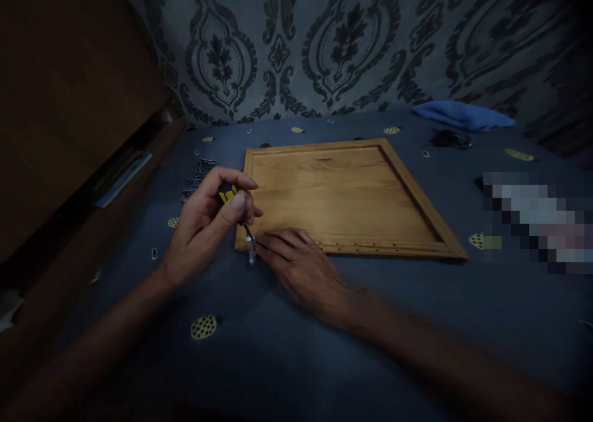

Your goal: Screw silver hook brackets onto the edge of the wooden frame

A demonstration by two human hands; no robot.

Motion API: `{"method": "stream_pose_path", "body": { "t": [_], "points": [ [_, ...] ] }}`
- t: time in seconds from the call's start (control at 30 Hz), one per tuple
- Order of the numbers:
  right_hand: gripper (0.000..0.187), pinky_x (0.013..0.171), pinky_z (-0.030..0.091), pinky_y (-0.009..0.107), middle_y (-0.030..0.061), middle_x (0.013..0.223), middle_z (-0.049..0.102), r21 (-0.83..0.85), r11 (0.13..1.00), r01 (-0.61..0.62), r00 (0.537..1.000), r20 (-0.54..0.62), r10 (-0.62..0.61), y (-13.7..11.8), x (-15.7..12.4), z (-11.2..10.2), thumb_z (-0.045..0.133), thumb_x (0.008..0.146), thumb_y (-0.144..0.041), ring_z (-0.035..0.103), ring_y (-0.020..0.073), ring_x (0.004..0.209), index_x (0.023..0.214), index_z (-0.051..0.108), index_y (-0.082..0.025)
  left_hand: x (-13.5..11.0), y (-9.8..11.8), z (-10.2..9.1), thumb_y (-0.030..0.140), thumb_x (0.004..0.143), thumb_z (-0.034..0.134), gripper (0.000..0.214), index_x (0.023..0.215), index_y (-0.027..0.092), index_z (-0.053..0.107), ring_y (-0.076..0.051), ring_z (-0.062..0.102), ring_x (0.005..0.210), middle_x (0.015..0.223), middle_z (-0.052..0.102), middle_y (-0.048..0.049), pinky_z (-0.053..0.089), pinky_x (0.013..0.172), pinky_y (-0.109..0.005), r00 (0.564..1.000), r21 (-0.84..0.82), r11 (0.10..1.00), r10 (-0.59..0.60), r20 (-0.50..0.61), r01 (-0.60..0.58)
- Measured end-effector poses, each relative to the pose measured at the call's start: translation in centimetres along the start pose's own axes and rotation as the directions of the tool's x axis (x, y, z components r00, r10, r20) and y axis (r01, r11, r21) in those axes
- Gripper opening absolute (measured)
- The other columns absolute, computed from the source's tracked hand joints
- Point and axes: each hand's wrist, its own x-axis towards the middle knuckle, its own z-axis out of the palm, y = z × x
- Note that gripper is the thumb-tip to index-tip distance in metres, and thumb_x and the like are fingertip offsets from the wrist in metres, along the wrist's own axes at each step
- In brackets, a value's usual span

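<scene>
A framed wooden panel point(319, 184) lies flat on a dark blue patterned sheet, with a row of small dark holes along its near edge. At its near left corner a small metal bracket point(252, 253) sticks out past the edge. My left hand point(197, 230) is closed around the yellow handle of a screwdriver point(229, 194), whose shaft slants down to the bracket. Beside it, my right hand point(303, 264) rests over the near edge, fingers close together and tips at the bracket. The right thumb is hidden.
Several dark metal pieces point(200, 173) lie in a heap left of the panel. At the back right are a blue cloth point(463, 114) and a small black item point(449, 139). A pixelated object point(537, 215) lies at the right. Wooden furniture point(78, 101) borders the left side.
</scene>
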Motion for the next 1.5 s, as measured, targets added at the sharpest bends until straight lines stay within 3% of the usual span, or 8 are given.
{"method": "stream_pose_path", "body": {
  "t": [0.13,0.23,0.57,0.8,1.07,1.2,1.33,1.5],
  "points": [
    [0.034,0.098,0.05,0.043,0.0142,0.125,0.073,-0.015,1.0,0.005,1.0,0.016,-0.004,0.0,0.0,-0.1,0.052,0.101,-0.01,0.061,0.026,0.12,0.133,0.063,-0.009,0.6,-0.4,1.3,0.049,0.09,0.075,0.034,0.084,0.019,0.063,-0.008,0.043,0.056,0.061,0.044,0.0065,0.051,0.064,-0.022,0.994,-0.172,0.983,-0.081,-0.078,0.067],
    [0.033,0.096,0.05,0.043,0.0143,0.123,0.074,-0.008,1.0,0.008,1.0,-0.02,-0.008,0.0,0.0,0.0,0.053,0.1,-0.009,0.062,0.0262,0.116,0.13,0.065,-0.01,1.1,-0.8,2.0,0.054,0.088,0.076,0.041,0.074,0.018,0.061,-0.008,0.034,0.051,0.057,0.038,0.0068,0.039,0.051,-0.02,0.988,-0.196,0.979,-0.091,-0.124,0.066],
    [0.032,0.097,0.05,0.043,0.0114,0.123,0.075,0.014,1.0,0.002,0.999,-0.052,-0.001,0.1,0.1,0.3,0.045,0.103,-0.01,0.062,0.0249,0.116,0.127,0.067,-0.013,2.2,-1.0,3.3,0.062,0.084,0.075,0.054,0.062,0.019,0.05,-0.007,0.024,0.043,0.052,0.03,0.0072,0.019,0.039,-0.023,0.983,-0.174,0.98,-0.122,-0.135,0.097],
    [0.031,0.099,0.051,0.044,0.0144,0.125,0.074,0.018,1.0,0.006,0.999,-0.039,-0.005,0.0,0.1,-0.1,0.047,0.102,-0.011,0.062,0.0262,0.118,0.126,0.067,-0.009,2.8,-0.9,3.2,0.068,0.08,0.076,0.062,0.056,0.019,0.046,-0.006,0.027,0.039,0.05,0.034,0.006,0.023,0.037,-0.024,0.986,-0.156,0.979,-0.145,-0.084,0.13],
    [0.032,0.101,0.05,0.044,0.0133,0.127,0.073,0.011,1.0,-0.012,1.0,-0.022,0.012,0.0,0.0,-0.1,0.046,0.103,-0.01,0.063,0.0249,0.119,0.127,0.068,-0.012,3.5,-0.8,3.0,0.077,0.07,0.077,0.072,0.049,0.02,0.04,-0.005,0.024,0.035,0.043,0.027,0.0075,0.02,0.035,-0.023,0.986,-0.163,0.972,-0.167,0.026,0.169],
    [0.032,0.098,0.051,0.044,0.0149,0.125,0.074,-0.002,1.0,0.008,0.999,-0.045,-0.008,0.0,0.1,-0.1,0.047,0.102,-0.01,0.064,0.0264,0.115,0.126,0.068,-0.008,3.3,-0.5,2.7,0.073,0.076,0.077,0.067,0.052,0.02,0.043,-0.005,0.026,0.038,0.047,0.032,0.0065,0.02,0.037,-0.024,0.982,-0.131,0.974,-0.186,0.026,0.188],
    [0.031,0.097,0.051,0.045,0.0149,0.125,0.074,0.004,1.0,-0.004,1.0,-0.021,0.005,0.0,0.1,0.1,0.05,0.1,-0.01,0.063,0.027,0.116,0.126,0.068,-0.008,2.7,-0.1,2.6,0.062,0.086,0.074,0.053,0.062,0.019,0.054,-0.008,0.038,0.046,0.054,0.04,0.0048,0.033,0.045,-0.024,0.988,-0.056,0.986,-0.156,-0.007,0.156],
    [0.031,0.099,0.05,0.044,0.0141,0.124,0.074,0.014,1.0,-0.01,1.0,-0.022,0.01,0.0,0.1,0.1,0.049,0.102,-0.011,0.062,0.0253,0.118,0.128,0.066,-0.01,2.4,-0.3,3.1,0.059,0.088,0.074,0.057,0.057,0.019,0.046,-0.007,0.028,0.044,0.053,0.035,0.0054,0.022,0.041,-0.025,0.988,-0.103,0.985,-0.144,-0.058,0.138]
  ]
}}
